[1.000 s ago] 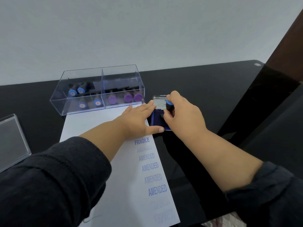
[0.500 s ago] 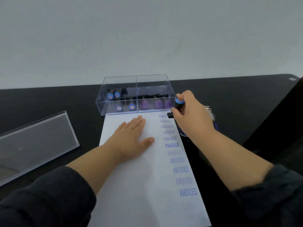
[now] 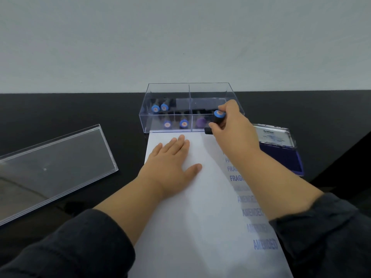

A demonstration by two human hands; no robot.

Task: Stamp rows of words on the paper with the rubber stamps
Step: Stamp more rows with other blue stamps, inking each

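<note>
Right hand: I see my right hand (image 3: 233,127) with fingers curled round a black rubber stamp (image 3: 217,119) with a blue cap, its base at the far right corner of the paper (image 3: 192,207); whether the base touches the sheet I cannot tell.

Left hand: My left hand (image 3: 170,163) lies flat, fingers straight and thumb out, pressing on the upper left part of the paper.

Paper: The white sheet lies on the black table (image 3: 60,109), its far edge just beside the front wall of the clear box (image 3: 190,91). A column of blue words (image 3: 261,227) runs down its right side, "AMENDED" near me and "FRAG…" further up.

In the way: My right forearm crosses the top of that column and hides the uppermost prints and the ends of several words.

Clear box: An open transparent case with dividers, holding more stamps lying down: four with blue caps (image 3: 183,123) on the left, one with a purple cap (image 3: 200,122) right of centre. My right hand overlaps its near right corner.

Ink pad: A blue ink pad (image 3: 281,157) with its lid open lies on the table right of the paper, partly behind my right wrist.

Lid: A clear plastic lid (image 3: 56,167) lies on the table, well to the left of the paper.

Backdrop: A plain pale wall (image 3: 180,37) stands behind the table.
</note>
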